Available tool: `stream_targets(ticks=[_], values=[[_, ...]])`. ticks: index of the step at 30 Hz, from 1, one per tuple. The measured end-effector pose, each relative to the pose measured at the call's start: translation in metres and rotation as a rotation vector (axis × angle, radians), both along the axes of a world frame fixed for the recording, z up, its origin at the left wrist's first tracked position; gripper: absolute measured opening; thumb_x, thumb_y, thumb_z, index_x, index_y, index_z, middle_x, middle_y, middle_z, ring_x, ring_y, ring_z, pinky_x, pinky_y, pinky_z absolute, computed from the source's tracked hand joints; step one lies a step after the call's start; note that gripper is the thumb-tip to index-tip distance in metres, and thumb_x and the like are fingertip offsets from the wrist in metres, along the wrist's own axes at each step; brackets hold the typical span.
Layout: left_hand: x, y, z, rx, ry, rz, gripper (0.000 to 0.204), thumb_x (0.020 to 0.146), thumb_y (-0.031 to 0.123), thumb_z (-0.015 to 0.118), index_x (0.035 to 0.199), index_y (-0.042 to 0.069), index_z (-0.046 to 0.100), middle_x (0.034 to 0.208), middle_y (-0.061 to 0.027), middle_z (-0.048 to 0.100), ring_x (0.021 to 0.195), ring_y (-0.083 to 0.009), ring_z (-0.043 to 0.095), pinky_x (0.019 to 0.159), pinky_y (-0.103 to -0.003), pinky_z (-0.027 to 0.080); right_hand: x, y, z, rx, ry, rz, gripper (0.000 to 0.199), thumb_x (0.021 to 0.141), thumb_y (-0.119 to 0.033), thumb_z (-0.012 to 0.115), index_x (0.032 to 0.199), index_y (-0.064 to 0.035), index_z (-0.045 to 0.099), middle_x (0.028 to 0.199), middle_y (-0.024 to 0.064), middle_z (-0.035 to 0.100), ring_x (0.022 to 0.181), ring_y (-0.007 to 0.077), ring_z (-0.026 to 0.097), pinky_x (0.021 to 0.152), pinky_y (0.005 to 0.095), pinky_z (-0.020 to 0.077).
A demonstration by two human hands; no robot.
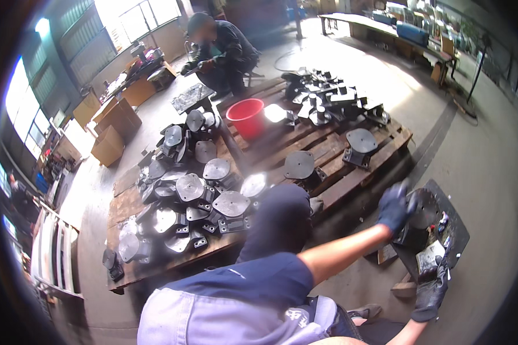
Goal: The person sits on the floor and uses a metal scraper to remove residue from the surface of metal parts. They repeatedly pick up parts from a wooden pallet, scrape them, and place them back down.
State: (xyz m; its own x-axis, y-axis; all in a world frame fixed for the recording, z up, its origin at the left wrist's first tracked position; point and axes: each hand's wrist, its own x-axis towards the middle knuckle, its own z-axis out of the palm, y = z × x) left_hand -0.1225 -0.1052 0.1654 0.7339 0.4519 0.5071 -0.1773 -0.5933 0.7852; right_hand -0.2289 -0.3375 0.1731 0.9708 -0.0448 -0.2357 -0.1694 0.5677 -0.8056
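Lying on a black, angular work surface (456, 234), a round, dark-grey metal plate (426, 211) sits just right of the blurred, dark-gloved left hand (395, 209), the nearer one; its disc shows no clear long axis; whether those fingers grip it, I cannot tell; the dark-gloved right hand (430, 297) is beside a pale rectangular block (430, 257), its hold unclear; white lettering marks the lilac cloth garment (213, 316); none is readable on the plate.
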Motion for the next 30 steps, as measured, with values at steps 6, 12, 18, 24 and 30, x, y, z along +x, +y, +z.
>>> stream_targets(ticks=[6, 12, 18, 24, 30], values=[[-0.171, 0.011, -0.114, 0.582, 0.968, -0.923, 0.035, 0.079, 0.033, 0.053, 0.092, 0.005, 0.071, 0.098, -0.0181, 0.068, 0.091, -0.0365, 0.065, 0.078, -0.046, 0.052, 0.013, 0.018, -0.008, 0.006, 0.068, 0.006, 0.019, 0.092, -0.028, 0.057, 0.106, -0.0154, 0.063, 0.072, -0.0071, 0.060, 0.062, 0.0049, 0.057, 0.057, 0.0243, 0.0500], [-0.202, 0.014, -0.244, 0.826, 1.024, -1.264, 0.025, 0.070, 0.020, 0.056, 0.082, 0.008, 0.073, 0.089, -0.0167, 0.069, 0.084, -0.0351, 0.065, 0.076, -0.044, 0.052, 0.004, 0.026, 0.000, -0.048, 0.013, 0.117, 0.016, 0.094, -0.027, 0.055, 0.094, -0.0135, 0.063, 0.060, -0.0094, 0.044, 0.050, 0.0030, 0.040, 0.047, 0.0210, 0.0378], [-0.182, 0.033, -0.169, 0.763, 0.848, -1.291, 0.023, 0.068, 0.021, 0.056, 0.078, 0.007, 0.072, 0.085, -0.0192, 0.067, 0.080, -0.0362, 0.064, 0.072, -0.045, 0.050, -0.007, 0.004, 0.004, 0.049, -0.082, -0.114, 0.020, 0.098, -0.023, 0.048, 0.083, -0.0129, 0.055, 0.059, -0.0073, 0.028, 0.051, 0.0053, 0.026, 0.048, 0.0232, 0.0262], [-0.161, 0.066, -0.234, 0.681, 0.796, -1.339, 0.028, 0.071, 0.027, 0.056, 0.079, 0.004, 0.070, 0.081, -0.0218, 0.066, 0.071, -0.0321, 0.065, 0.065, -0.042, 0.051, -0.019, 0.051, 0.049, 0.107, -0.183, -0.029, 0.043, 0.099, -0.025, 0.043, 0.138, -0.0073, 0.043, 0.121, 0.0056, 0.059, 0.106, 0.0189, 0.056, 0.093, 0.0359, 0.0450], [-0.160, 0.021, -0.149, 0.466, 0.798, -1.061, 0.029, 0.079, 0.029, 0.055, 0.087, 0.005, 0.068, 0.089, -0.0214, 0.065, 0.085, -0.0397, 0.063, 0.076, -0.046, 0.049, -0.055, -0.069, 0.017, -0.448, -0.056, -0.190, 0.022, 0.093, -0.026, 0.055, 0.106, -0.0092, 0.063, 0.078, 0.0002, 0.057, 0.070, 0.0118, 0.055, 0.068, 0.0283, 0.0475]])
